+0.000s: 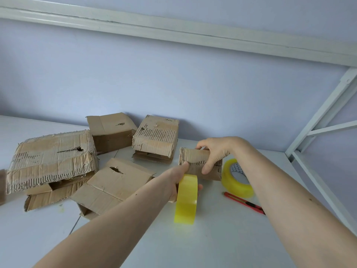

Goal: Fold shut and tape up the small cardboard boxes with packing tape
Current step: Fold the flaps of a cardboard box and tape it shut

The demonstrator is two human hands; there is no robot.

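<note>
Head view: right hand (214,151) is gripping small box (195,161) from above, fingers (207,168) clamped on its front & back. Left hand (176,179) is holding yellow tape roll (186,198) just in front of box, fingers curled round it. 2nd tape roll (234,178) & red cutter (244,203) are lying right of box on surface (212,238).

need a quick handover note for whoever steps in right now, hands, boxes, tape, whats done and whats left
Left hand: grips the yellow tape roll, held on edge.
Right hand: holds the small box from above on the white table.
Second tape roll and red cutter lie right of that box.
Done: small box is folded shut.
Left: four other boxes lie to the left, several with flaps open.
</note>
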